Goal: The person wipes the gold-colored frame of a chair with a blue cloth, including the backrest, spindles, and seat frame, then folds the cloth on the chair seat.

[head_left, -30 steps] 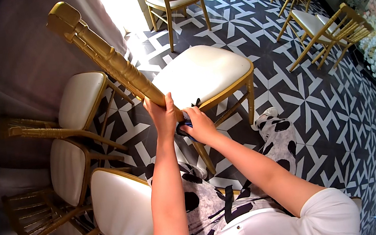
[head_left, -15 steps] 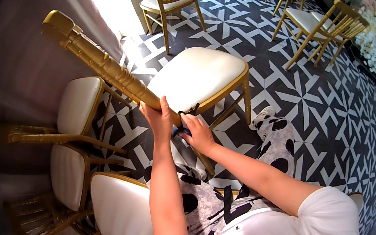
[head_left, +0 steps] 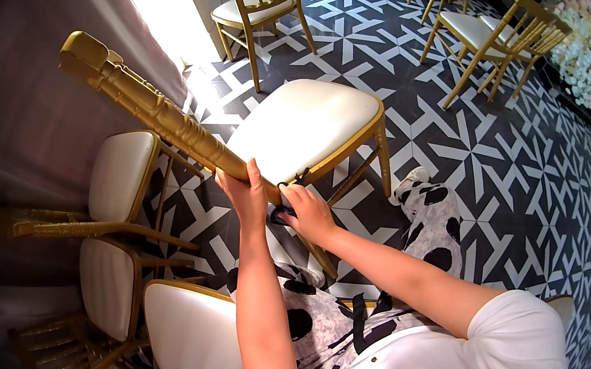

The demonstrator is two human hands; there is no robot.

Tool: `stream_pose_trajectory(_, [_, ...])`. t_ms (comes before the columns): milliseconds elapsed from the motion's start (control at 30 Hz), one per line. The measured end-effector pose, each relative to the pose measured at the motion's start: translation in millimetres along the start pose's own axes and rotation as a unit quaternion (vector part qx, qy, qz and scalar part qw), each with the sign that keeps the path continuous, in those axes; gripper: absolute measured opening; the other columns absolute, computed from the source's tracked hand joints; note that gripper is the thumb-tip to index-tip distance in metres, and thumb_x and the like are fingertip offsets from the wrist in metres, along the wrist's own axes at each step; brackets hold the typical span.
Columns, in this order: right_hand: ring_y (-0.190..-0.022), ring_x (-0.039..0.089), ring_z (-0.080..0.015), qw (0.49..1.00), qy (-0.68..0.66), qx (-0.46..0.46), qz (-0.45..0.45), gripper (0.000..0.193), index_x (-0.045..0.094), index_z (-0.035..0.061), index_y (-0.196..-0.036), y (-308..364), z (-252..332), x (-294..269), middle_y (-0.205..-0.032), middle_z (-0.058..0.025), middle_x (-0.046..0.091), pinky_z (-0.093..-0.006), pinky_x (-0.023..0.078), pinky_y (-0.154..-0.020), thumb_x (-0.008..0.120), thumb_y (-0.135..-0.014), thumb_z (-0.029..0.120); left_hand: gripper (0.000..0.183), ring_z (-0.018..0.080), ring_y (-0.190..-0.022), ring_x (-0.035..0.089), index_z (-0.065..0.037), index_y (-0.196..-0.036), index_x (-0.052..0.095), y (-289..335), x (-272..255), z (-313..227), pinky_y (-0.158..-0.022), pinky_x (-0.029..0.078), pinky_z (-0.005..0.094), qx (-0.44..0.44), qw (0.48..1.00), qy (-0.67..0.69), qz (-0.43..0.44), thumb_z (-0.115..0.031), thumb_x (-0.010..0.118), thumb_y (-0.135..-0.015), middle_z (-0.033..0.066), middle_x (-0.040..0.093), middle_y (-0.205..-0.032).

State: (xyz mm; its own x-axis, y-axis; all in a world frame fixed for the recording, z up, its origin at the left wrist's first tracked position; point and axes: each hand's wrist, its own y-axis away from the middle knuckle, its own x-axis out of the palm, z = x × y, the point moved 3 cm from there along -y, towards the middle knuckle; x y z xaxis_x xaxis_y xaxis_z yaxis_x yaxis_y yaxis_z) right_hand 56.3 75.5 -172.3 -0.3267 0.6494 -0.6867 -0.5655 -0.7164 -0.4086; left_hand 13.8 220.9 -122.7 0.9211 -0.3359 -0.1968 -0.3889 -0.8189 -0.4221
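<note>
A gold chair with a white padded seat (head_left: 305, 122) stands turned sideways before me, its gold back post (head_left: 180, 129) slanting up to the left. My left hand (head_left: 242, 192) is wrapped round the lower part of that post. Just right of it, my right hand (head_left: 306, 213) is closed at the post's foot, by the seat corner. Black ties (head_left: 302, 176) stick out above its fingers at the seat edge. Something dark, perhaps another stretch of tie, shows under the fingers; its full shape is hidden by the hand.
Several gold chairs with white seats crowd my left, one seat (head_left: 195, 341) close to my left forearm. Another chair (head_left: 262, 10) stands by the bright doorway. More chairs (head_left: 499, 36) stand at the far right beside white and pink flowers (head_left: 586, 61). The floor (head_left: 481, 149) is black and white patterned.
The view has shifted slightly, and the post's top sits a little lower and further left. Both hands keep their places on the chair, with small movement of the right fingers.
</note>
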Motion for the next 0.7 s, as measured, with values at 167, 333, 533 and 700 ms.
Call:
stream_pose_trajectory(167, [-0.109,0.060,-0.0330,0.998,-0.060,0.035,0.001,0.051,0.057,0.0051,-0.126,-30,17,-12,-0.120,-0.0110,0.060,-0.0418,0.051,-0.089,0.076,-0.081,0.019,0.039,0.0310,-0.110,0.044,0.000,-0.120,0.046,0,0,1,-0.097,0.037,0.0436,-0.004,1.000,0.014,0.004,-0.016,0.068,-0.092,0.0182,0.043,-0.114])
stream_pose_trajectory(333, [-0.108,0.061,-0.0329,0.995,-0.091,0.038,-0.007,0.052,0.060,0.0055,-0.123,-46,25,-18,-0.116,-0.0109,0.063,-0.0418,0.051,-0.088,0.078,-0.077,0.018,0.039,0.0308,-0.109,0.044,0.000,-0.119,0.046,1,0,-4,-0.096,0.037,0.0434,-0.002,1.000,-0.001,-0.018,-0.017,0.068,-0.092,0.0182,0.044,-0.114])
stream_pose_trajectory(533, [-0.105,0.059,-0.0335,0.998,-0.056,0.023,-0.025,0.055,0.057,0.0074,-0.127,-30,17,-8,-0.117,-0.0101,0.060,-0.0428,0.051,-0.088,0.077,-0.079,0.020,0.039,0.0309,-0.108,0.044,0.000,-0.119,0.046,1,1,-5,-0.097,0.037,0.0435,-0.005,1.000,0.002,-0.021,-0.018,0.068,-0.092,0.0180,0.043,-0.113])
stream_pose_trajectory(700, [-0.103,0.059,-0.0336,1.000,-0.007,0.003,-0.025,0.060,0.051,0.0099,-0.133,12,-8,10,-0.121,-0.0104,0.055,-0.0440,0.051,-0.084,0.077,-0.081,0.024,0.038,0.0311,-0.109,0.043,0.000,-0.116,0.046,3,2,0,-0.098,0.036,0.0434,-0.002,1.000,0.013,-0.019,-0.019,0.068,-0.092,0.0173,0.043,-0.112])
